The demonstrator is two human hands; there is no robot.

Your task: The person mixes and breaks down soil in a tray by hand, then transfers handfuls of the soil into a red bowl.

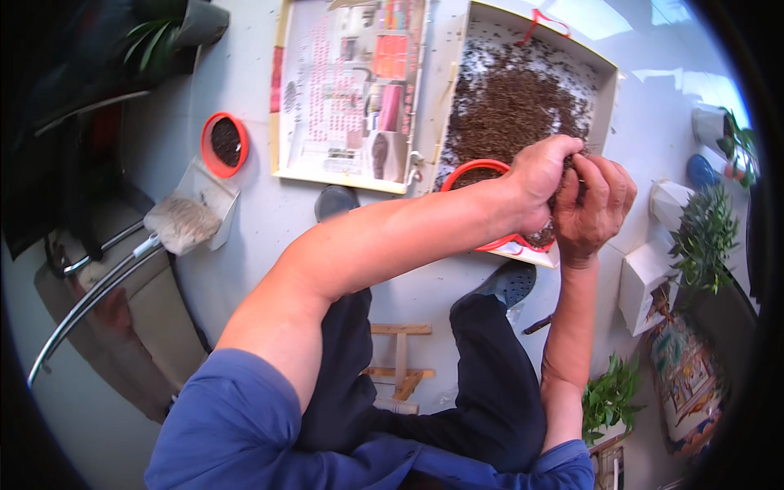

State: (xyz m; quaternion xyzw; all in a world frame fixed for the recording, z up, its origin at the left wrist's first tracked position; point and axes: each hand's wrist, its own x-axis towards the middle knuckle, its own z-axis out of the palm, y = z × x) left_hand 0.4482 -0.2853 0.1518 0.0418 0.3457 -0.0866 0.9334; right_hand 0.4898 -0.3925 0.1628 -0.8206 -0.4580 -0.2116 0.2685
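Observation:
My left hand (539,174) and my right hand (594,205) are pressed together in a cup, with dark crumbly soil (571,164) between the palms and curled fingers. They are held above the near right part of an open shallow box (603,113). Loose brown soil (511,113) is spread over the box's white bottom. An orange-red plastic pot (459,173) stands in the near end of the box. Some soil shows inside its rim, while my left forearm and hand hide much of the pot.
The box's printed lid (337,174) lies open to the left. Farther left are another soil-filled orange pot (244,144) and a dustpan (226,199). Potted plants (707,236) line the right side. A knife handle (538,324) lies near my right forearm, beside my shoe (517,283).

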